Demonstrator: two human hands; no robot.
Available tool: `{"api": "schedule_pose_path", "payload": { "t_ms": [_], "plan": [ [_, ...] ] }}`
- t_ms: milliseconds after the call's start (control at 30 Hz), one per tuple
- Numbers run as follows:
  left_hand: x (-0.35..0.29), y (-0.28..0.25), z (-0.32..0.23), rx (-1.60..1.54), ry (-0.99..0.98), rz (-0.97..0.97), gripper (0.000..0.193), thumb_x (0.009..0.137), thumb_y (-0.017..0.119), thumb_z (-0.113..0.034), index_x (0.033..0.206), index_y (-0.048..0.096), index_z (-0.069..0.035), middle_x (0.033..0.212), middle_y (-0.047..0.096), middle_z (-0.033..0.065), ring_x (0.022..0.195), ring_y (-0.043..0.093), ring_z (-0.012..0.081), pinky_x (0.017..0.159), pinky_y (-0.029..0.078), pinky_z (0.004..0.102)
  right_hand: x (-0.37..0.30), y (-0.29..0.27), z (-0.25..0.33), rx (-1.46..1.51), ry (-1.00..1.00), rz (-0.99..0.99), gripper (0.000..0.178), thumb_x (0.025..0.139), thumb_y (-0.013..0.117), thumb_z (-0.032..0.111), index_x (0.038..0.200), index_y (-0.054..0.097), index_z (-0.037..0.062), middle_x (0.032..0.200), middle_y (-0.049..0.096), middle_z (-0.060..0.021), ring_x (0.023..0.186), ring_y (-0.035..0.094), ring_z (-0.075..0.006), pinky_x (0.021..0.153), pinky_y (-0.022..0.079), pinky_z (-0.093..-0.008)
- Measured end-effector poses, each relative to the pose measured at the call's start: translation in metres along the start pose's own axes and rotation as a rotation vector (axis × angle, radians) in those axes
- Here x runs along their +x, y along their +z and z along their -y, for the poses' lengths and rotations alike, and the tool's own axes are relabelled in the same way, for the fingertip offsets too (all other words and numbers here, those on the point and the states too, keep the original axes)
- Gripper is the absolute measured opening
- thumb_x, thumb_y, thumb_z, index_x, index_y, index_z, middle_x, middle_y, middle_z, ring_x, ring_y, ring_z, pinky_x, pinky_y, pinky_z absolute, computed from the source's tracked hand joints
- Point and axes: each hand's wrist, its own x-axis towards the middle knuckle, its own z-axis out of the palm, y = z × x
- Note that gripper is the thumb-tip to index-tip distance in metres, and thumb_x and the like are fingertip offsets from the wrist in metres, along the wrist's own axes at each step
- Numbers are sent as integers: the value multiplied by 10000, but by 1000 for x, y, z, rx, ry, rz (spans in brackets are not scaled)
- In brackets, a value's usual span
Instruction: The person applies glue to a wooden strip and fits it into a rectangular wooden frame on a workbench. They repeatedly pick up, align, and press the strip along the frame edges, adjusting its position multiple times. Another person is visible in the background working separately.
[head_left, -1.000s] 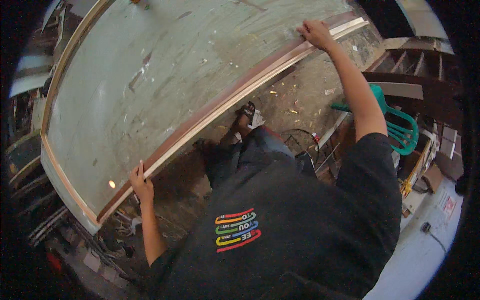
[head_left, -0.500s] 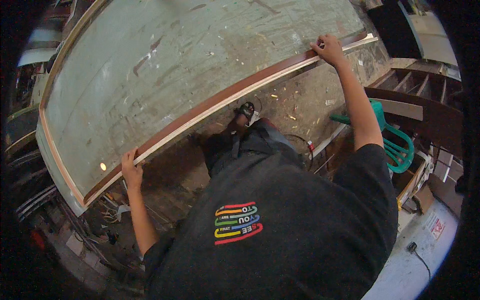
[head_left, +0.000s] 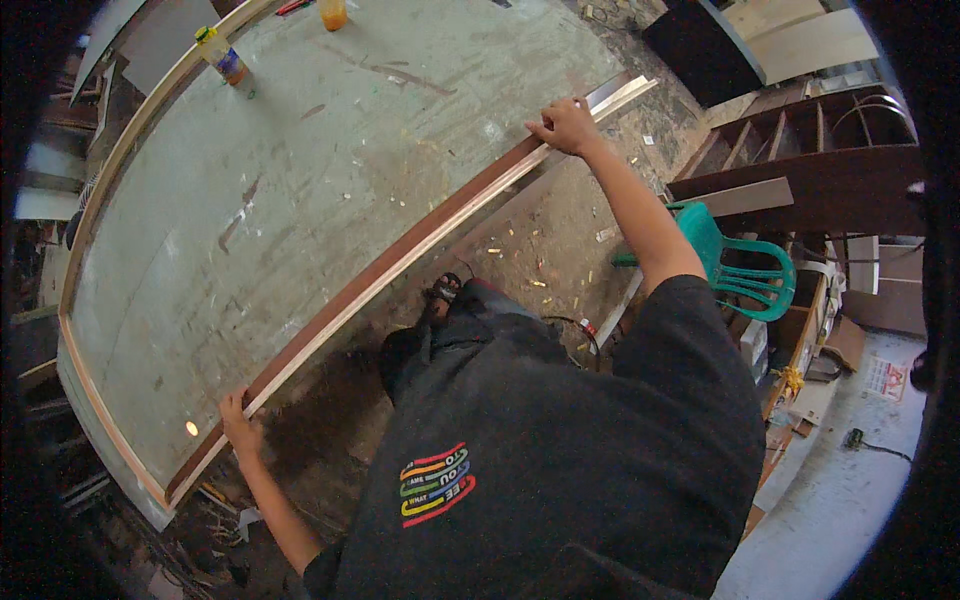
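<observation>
Wooden strip (head_left: 395,250), one. It lay along the near edge of the bench (head_left: 300,200), the largest piece on view.

Bench: broad grey-green top, scuffed and flecked; pale wooden edging (head_left: 115,408) ran down its left side.

Strip, particulars: long and slim, brown above, pale along the edge facing the person. To my eye, so long a piece called for equal pressure at both ends, a watch on the middle for bowing, and a sighting end to end for an even line.

Hands, two, bare. The left hand (head_left: 240,430) gripped the strip toward its left end; the right hand (head_left: 568,127) was closed over it short of the far end. The wide spacing seemed sound. Beneath the strip, I could not tell how the fingers sat.

Bottle (head_left: 228,62), one: clear, yellow-green cap, upright at the far side; it held a low brownish-orange remnant.

Small container (head_left: 333,14), one: orange contents, top out of sight, cup or jar undetermined.
</observation>
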Motion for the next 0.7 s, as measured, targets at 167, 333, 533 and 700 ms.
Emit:
{"api": "schedule_pose_path", "payload": {
  "t_ms": [167, 333, 533, 700],
  "plan": [
    [-2, 2, 1, -10, -56, 23, 607, 699, 865, -161, 1252, 626, -96, 1165, 594, 111, 1094, 589, 360, 938, 495, 450, 2, -54, -44, -93, 29, 5, 582, 1004, 473, 616, 906, 763, 121, 963, 722, -109, 1126, 632, -310, 1106, 340, -544],
    [-3, 5, 5, -11, -72, 24, 624, 669, 838, -23, 1252, 627, -97, 1163, 592, 117, 1099, 588, 364, 940, 493, 445, -21, -98, -91, -275, 70, -56, 627, 1004, 439, 645, 974, 783, 122, 1164, 671, -139, 1226, 579, -312, 1114, 348, -544],
    [-5, 11, 14, -63, -33, -15, 648, 636, 833, 26, 1239, 634, -99, 1166, 595, 126, 1143, 567, 375, 966, 475, 458, -35, -96, -90, -217, 365, -34, 631, 991, 455, 634, 1085, 763, 92, 1251, 621, -139, 1291, 548, -351, 952, 544, -545],
    [-5, 17, 16, 62, -39, -51, 676, 615, 856, 27, 1240, 639, -114, 1172, 590, 147, 1136, 562, 388, 971, 469, 460, -29, -101, -74, -249, 373, -327, 569, 953, 546, 584, 996, 753, 56, 1168, 625, -123, 1164, 615, -343, 835, 587, -511]
  ]
}}
